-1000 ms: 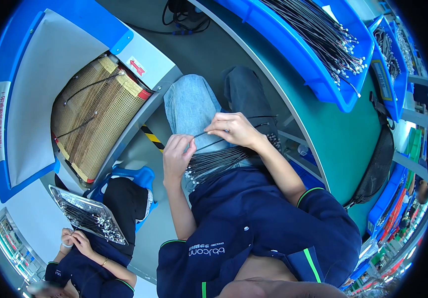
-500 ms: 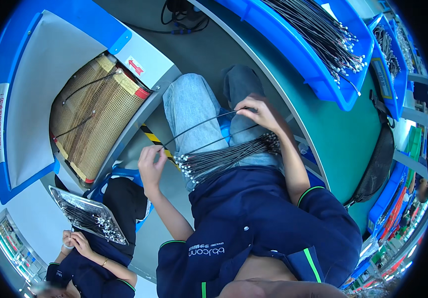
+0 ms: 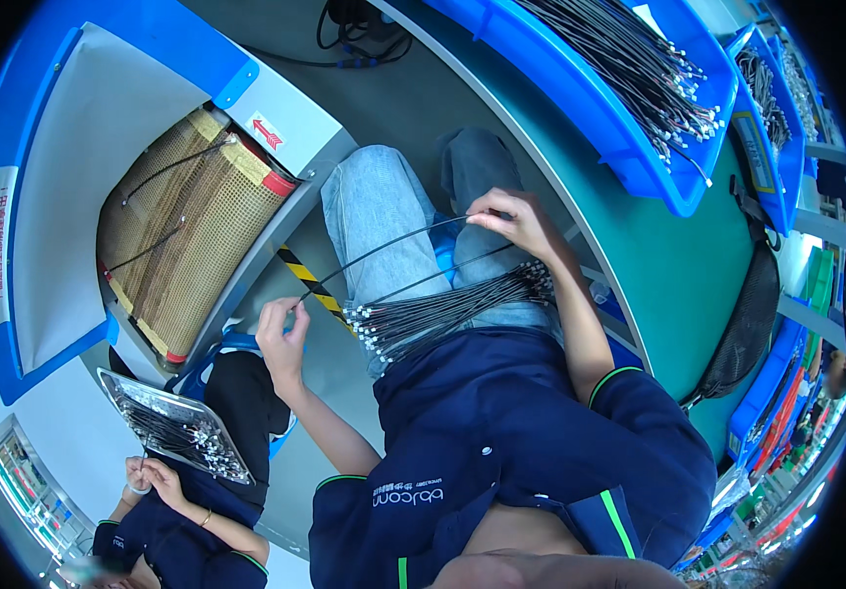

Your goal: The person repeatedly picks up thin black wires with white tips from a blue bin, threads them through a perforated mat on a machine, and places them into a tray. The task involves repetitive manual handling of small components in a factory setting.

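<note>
One thin black cable [image 3: 383, 254] stretches over my thighs between my two hands. My left hand [image 3: 281, 342] pinches it near its left end, thumb against fingertips; the end itself is hidden by the fingers. At the right, my right hand [image 3: 513, 220] holds the same cable between thumb and fingers. Across my lap lies a bundle of black cables [image 3: 447, 316] with small white connectors, fanned toward the left. Between that bundle and the held cable, another single black cable [image 3: 413, 286] runs over my jeans.
To the left, a machine's mesh conveyor belt [image 3: 192, 221] carries two cables. A co-worker at lower left has a clear tray [image 3: 133, 385] of cables. On my right stands a green table [image 3: 673, 285] with a blue bin [image 3: 683, 201] of black cables and a black bag [image 3: 749, 319].
My left hand has moved a little left and down, away from my right hand. My right hand stays nearly in place, and the cable remains stretched between them.
</note>
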Tool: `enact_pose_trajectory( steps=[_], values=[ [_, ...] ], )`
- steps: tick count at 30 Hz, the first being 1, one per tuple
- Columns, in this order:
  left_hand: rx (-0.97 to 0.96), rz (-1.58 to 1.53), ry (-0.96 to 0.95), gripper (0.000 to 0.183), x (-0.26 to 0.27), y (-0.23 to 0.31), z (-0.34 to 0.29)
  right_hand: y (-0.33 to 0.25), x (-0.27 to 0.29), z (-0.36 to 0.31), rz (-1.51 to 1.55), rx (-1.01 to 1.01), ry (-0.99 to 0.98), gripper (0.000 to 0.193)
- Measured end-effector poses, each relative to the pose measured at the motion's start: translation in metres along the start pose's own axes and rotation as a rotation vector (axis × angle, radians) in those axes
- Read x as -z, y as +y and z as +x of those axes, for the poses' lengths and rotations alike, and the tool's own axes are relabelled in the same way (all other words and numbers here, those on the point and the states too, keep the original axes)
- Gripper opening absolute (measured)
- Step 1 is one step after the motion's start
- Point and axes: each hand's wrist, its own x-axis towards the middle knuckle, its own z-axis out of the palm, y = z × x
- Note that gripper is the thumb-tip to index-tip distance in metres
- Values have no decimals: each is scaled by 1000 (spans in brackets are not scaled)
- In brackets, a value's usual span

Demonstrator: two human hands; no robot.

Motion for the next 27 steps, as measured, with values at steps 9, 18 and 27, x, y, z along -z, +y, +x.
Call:
enact_pose_trajectory(
  steps=[9,18,27],
  values=[
    [-8,7,-1,12,6,1,1,6,-7,0,64,200,66,10],
    [-20,10,10,13,7,-1,4,7,-11,0,44,243,107,10],
    [-49,39,-30,12,19,-14,30,-1,-16,13,21,262,74,8]
  ],
)
